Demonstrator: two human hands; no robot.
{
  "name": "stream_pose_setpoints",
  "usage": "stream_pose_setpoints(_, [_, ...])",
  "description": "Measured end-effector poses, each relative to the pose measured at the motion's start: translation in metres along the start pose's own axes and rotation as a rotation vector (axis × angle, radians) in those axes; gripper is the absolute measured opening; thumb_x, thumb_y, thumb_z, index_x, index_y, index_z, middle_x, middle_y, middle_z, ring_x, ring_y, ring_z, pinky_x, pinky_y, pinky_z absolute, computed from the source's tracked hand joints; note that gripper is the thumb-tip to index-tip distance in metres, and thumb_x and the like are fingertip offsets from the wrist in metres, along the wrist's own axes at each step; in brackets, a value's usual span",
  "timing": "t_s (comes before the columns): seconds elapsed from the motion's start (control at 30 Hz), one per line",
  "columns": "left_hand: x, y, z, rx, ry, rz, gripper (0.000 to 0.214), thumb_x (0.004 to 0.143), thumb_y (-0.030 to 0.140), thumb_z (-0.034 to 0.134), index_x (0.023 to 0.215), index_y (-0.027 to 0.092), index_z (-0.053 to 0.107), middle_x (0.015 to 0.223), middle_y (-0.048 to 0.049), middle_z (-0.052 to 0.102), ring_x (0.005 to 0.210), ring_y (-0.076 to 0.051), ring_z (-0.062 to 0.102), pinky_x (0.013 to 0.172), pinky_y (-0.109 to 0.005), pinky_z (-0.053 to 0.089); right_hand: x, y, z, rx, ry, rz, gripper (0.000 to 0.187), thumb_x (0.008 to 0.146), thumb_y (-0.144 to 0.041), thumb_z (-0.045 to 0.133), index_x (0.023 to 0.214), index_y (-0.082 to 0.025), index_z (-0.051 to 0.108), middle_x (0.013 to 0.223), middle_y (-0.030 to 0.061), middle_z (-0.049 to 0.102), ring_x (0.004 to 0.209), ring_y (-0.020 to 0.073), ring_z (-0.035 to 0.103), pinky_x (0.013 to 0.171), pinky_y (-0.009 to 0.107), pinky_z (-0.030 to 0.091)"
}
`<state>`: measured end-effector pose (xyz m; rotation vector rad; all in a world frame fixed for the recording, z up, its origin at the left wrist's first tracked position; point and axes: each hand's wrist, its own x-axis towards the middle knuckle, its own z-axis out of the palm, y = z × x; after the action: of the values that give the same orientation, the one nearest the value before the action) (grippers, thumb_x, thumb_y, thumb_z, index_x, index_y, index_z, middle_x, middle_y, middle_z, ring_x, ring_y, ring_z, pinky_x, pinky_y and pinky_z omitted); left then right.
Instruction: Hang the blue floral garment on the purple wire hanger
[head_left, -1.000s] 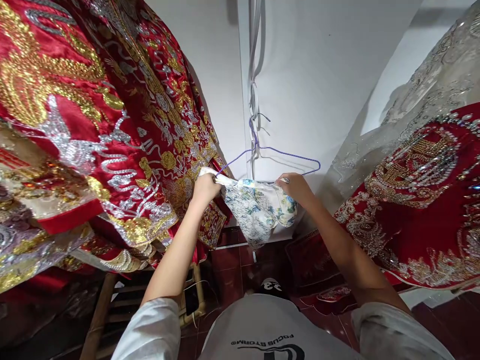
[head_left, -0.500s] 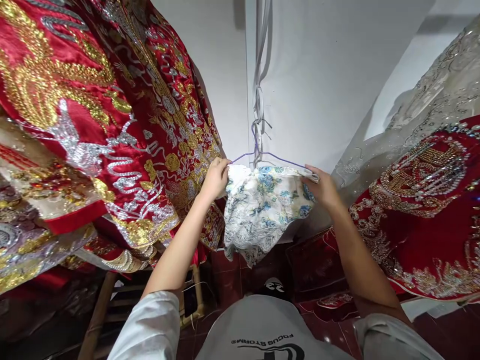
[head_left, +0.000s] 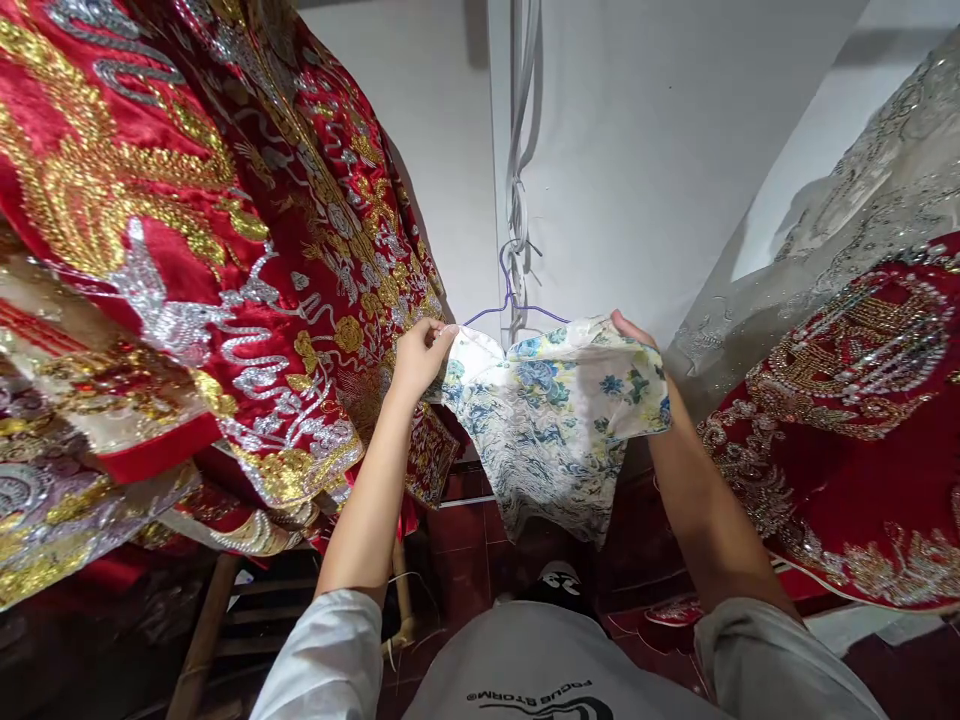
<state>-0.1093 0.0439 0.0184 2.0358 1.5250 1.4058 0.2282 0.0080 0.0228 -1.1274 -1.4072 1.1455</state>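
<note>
A white short-sleeved shirt [head_left: 555, 410] with blue and green flowers hangs in front of me on a thin purple hanger [head_left: 507, 290]. The hanger's hook is caught on a white chain [head_left: 517, 200] by the wall. My left hand [head_left: 421, 360] pinches the shirt's left shoulder between thumb and fingers. On the other side, my right hand [head_left: 637, 335] grips the right shoulder; its fingers are mostly behind the cloth. The shirt is spread between both hands, and its lower part hangs in wrinkles.
Red garments with gold and silver embroidery [head_left: 300, 250] hang close on the left. To the right hang a beaded red garment [head_left: 862, 470] and a sheer sequined white one [head_left: 847, 220]. A wooden rack [head_left: 202, 630] stands low at the left above the dark red tiled floor [head_left: 465, 560].
The shirt has been spread wider, and its right sleeve now lies open. My right hand has moved slightly right and up behind the cloth, my left slightly left.
</note>
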Motion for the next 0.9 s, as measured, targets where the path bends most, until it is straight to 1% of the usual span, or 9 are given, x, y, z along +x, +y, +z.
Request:
stream_pose_setpoints(0.1, [0.005,0.007,-0.004,0.008,0.012,0.043,0.029,0.096,0.045,0.055,0.097,0.018,0.065,0.086,-0.0049,0.068,0.075,-0.019,0.059,0.069,-0.029,0.042,0.001,-0.022,0.011,0.247,-0.120,0.121,0.057,0.084,-0.074,0.055,0.110,-0.027,0.072,0.095,0.0109,0.076,0.094,0.0295,0.071,0.082,0.046,0.057])
stream_pose_setpoints(0.17, [0.010,0.011,-0.003,0.021,0.032,0.094,0.027,0.097,0.043,0.054,0.103,0.019,0.064,0.089,-0.0049,0.068,0.076,-0.019,0.058,0.071,-0.029,0.042,0.002,-0.029,0.025,0.273,-0.159,0.068,0.057,0.086,-0.071,0.054,0.119,-0.027,0.069,0.101,0.0090,0.075,0.097,0.0283,0.069,0.086,0.047,0.057])
stream_pose_setpoints(0.3, [0.010,0.007,0.009,0.014,-0.016,0.173,0.031,0.100,0.043,0.050,0.082,0.019,0.058,0.077,-0.0028,0.062,0.072,-0.017,0.054,0.069,-0.029,0.040,-0.001,-0.027,0.054,0.054,-0.288,0.055,0.044,0.081,-0.055,0.074,0.114,-0.026,0.071,0.105,0.0082,0.074,0.094,0.0261,0.067,0.087,0.046,0.057])
stream_pose_setpoints(0.4, [-0.005,0.001,0.021,-0.125,-0.170,0.167,0.043,0.101,0.048,0.044,0.071,0.019,0.053,0.069,-0.0018,0.057,0.067,-0.017,0.052,0.067,-0.029,0.042,-0.007,-0.017,0.063,-0.132,-0.612,0.001,0.039,0.077,-0.045,0.082,0.106,-0.021,0.074,0.105,0.0090,0.072,0.095,0.0242,0.067,0.091,0.043,0.055])
stream_pose_setpoints(0.47, [-0.019,0.003,0.028,-0.270,-0.318,0.197,0.043,0.100,0.049,0.046,0.074,0.018,0.058,0.074,-0.0030,0.061,0.072,-0.017,0.057,0.073,-0.030,0.046,-0.008,-0.006,0.064,-0.240,-0.737,-0.106,0.043,0.082,-0.047,0.077,0.115,-0.020,0.071,0.111,0.0098,0.071,0.102,0.0244,0.067,0.097,0.044,0.053])
stream_pose_setpoints(0.57, [-0.037,0.021,0.035,-0.418,-0.546,0.238,0.034,0.095,0.046,0.057,0.078,0.018,0.067,0.080,-0.0045,0.066,0.084,-0.020,0.064,0.087,-0.034,0.050,-0.003,0.019,0.064,-0.315,-0.513,-0.328,0.059,0.085,-0.046,0.074,0.137,-0.024,0.059,0.132,0.0120,0.064,0.125,0.0294,0.059,0.109,0.050,0.045])
stream_pose_setpoints(0.67, [-0.043,0.047,0.036,-0.484,-0.656,0.236,0.022,0.086,0.039,0.071,0.078,0.018,0.071,0.085,-0.0058,0.070,0.094,-0.024,0.067,0.094,-0.036,0.051,0.002,0.043,0.069,-0.371,-0.322,-0.539,0.081,0.076,-0.043,0.082,0.147,-0.027,0.049,0.149,0.0136,0.053,0.142,0.0349,0.046,0.119,0.054,0.035])
stream_pose_setpoints(0.77, [-0.038,0.065,0.035,-0.567,-0.582,0.271,0.021,0.076,0.036,0.082,0.079,0.018,0.072,0.098,-0.0084,0.071,0.101,-0.025,0.067,0.096,-0.038,0.052,0.003,0.058,0.076,-0.394,-0.213,-0.593,0.087,0.074,-0.045,0.083,0.150,-0.029,0.044,0.149,0.0126,0.053,0.140,0.0356,0.048,0.118,0.055,0.037])
stream_pose_setpoints(0.9, [-0.029,0.077,0.035,-0.717,-0.425,0.274,0.037,0.063,0.044,0.092,0.077,0.019,0.068,0.105,-0.0093,0.068,0.104,-0.026,0.067,0.095,-0.042,0.055,-0.001,0.062,0.079,-0.358,-0.120,-0.607,0.055,0.094,-0.046,0.062,0.146,-0.034,0.048,0.144,0.0078,0.056,0.138,0.0307,0.051,0.116,0.050,0.041])
